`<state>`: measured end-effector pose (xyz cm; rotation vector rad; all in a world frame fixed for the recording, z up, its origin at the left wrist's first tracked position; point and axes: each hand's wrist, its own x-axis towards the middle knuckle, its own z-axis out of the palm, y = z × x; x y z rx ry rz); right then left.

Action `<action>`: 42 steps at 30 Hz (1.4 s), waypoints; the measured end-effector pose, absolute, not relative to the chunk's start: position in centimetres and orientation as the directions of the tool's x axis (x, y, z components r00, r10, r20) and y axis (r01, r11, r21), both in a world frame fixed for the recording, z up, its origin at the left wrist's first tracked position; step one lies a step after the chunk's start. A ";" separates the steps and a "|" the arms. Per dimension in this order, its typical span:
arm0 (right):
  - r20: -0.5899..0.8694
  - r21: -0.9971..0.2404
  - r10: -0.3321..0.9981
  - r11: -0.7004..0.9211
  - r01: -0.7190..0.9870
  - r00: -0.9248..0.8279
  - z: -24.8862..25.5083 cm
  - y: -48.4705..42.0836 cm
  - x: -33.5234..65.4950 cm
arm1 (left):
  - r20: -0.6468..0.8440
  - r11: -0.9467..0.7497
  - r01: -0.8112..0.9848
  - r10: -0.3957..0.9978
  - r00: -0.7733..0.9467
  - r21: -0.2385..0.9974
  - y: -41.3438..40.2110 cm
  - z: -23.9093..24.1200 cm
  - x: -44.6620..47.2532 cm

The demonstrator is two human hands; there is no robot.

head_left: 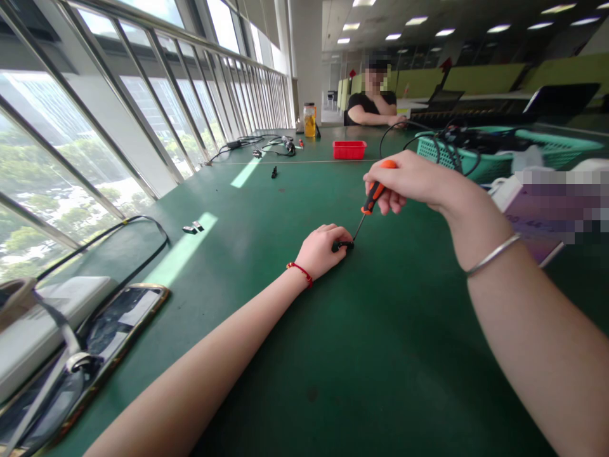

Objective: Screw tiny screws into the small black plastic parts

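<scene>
Here, left hand pinching black part; right hand gripping screwdriver, tip at the part's right end

This looks like an open-plan office. Beyond the right hand stand green partitions and a desk chair under rows of ceiling lights. Left of the left hand, a metal railing runs along large windows.
</scene>
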<state>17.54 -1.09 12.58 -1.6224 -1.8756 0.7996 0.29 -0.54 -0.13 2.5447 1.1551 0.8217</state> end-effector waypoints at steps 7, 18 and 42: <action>0.017 -0.729 0.991 0.104 0.676 -0.133 12.7 -1.2 17.6 | 0.417 -0.665 0.611 0.746 0.519 0.429 -0.5 -0.3 0.3; 0.015 -0.745 0.993 0.091 0.660 -0.121 12.3 -1.0 17.3 | 0.407 -0.658 0.608 0.752 0.518 0.443 -0.5 -0.3 0.3; 0.048 -0.769 0.996 0.083 0.634 -0.073 12.1 -0.8 17.5 | 0.398 -0.661 0.596 0.751 0.528 0.457 -0.5 -0.3 0.2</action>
